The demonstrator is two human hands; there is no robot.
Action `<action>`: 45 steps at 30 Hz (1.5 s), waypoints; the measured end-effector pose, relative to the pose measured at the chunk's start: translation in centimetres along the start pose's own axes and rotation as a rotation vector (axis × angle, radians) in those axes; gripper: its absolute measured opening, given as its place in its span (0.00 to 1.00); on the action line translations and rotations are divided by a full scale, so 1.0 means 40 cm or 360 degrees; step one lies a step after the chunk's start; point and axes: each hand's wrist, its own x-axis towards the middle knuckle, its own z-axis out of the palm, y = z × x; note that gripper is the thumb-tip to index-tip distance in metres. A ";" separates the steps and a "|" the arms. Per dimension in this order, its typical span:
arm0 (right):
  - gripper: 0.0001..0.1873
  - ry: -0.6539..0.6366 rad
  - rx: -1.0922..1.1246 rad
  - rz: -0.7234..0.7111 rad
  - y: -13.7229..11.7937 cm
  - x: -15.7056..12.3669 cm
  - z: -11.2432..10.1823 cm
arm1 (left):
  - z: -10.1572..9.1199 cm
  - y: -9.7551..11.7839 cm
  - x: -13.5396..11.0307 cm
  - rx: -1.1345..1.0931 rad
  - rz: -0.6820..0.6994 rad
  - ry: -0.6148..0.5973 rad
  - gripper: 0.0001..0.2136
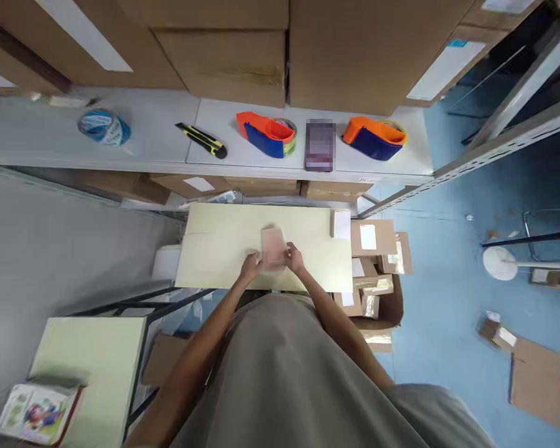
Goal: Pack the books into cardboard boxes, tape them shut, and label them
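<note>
A flat, pale pink rectangular packet [274, 247] lies or is held just over the cream tabletop [219, 249]; its exact kind is too small to tell. At the packet's lower left edge is my left hand [251, 266], fingers pinched together. My right hand [294, 258] grips the packet's right edge between thumb and fingers. To the right on the same table rests a white stack, like a pad of labels [341, 224].
Behind the table, a shelf [158, 152] carries a utility knife [203, 140], blue tape roll [104, 127], two orange-and-blue tape dispensers [267, 135] and a phone-like device [320, 145]. Cardboard boxes [371, 238] crowd the right side. A side table [88, 354] stands lower left.
</note>
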 end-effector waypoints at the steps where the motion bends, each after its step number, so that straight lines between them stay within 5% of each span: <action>1: 0.16 -0.0011 0.0017 -0.0025 -0.002 -0.009 -0.014 | 0.000 0.008 -0.006 0.0014 -0.0017 0.0018 0.28; 8: 0.18 -0.0154 0.0455 -0.0234 -0.041 -0.061 -0.106 | -0.027 0.085 -0.088 -0.0446 0.0138 -0.0355 0.33; 12: 0.23 0.0023 0.0323 -0.0285 -0.106 -0.077 -0.139 | -0.052 0.138 -0.140 -0.0430 0.0434 -0.0065 0.27; 15: 0.26 0.0238 0.0178 -0.0344 -0.185 -0.102 -0.124 | -0.060 0.180 -0.183 -0.0161 0.0687 0.0290 0.21; 18: 0.29 0.0054 0.0335 -0.0412 -0.278 -0.146 -0.071 | -0.049 0.222 -0.246 0.0077 0.0945 0.0478 0.16; 20: 0.29 -0.0013 0.0378 -0.0431 -0.332 -0.176 -0.035 | -0.038 0.244 -0.296 0.0182 0.1145 0.0449 0.12; 23: 0.24 0.0149 0.0345 -0.0446 -0.379 -0.201 -0.017 | -0.042 0.260 -0.357 0.0252 0.1354 0.0205 0.14; 27: 0.27 0.0227 0.0437 -0.0542 -0.401 -0.188 -0.061 | -0.116 0.252 -0.360 -0.0005 0.1272 -0.0252 0.24; 31: 0.30 0.0008 0.0572 -0.0555 -0.439 -0.190 -0.102 | -0.229 0.241 -0.296 -0.0406 0.0988 0.0178 0.31; 35: 0.30 -0.0209 0.0629 -0.0502 -0.476 -0.215 -0.087 | -0.312 0.246 -0.268 -0.0778 0.0651 -0.0423 0.30; 37: 0.30 -0.0276 0.0611 -0.0457 -0.480 -0.211 -0.069 | -0.337 0.249 -0.274 -0.0839 0.0613 -0.0547 0.28; 40: 0.31 -0.0199 0.0497 -0.0442 -0.473 -0.188 -0.039 | -0.357 0.246 -0.282 -0.0809 0.0641 -0.0414 0.26; 45: 0.32 0.0367 0.0295 -0.0566 -0.493 -0.194 0.032 | -0.361 0.236 -0.275 -0.0556 0.0826 -0.0032 0.22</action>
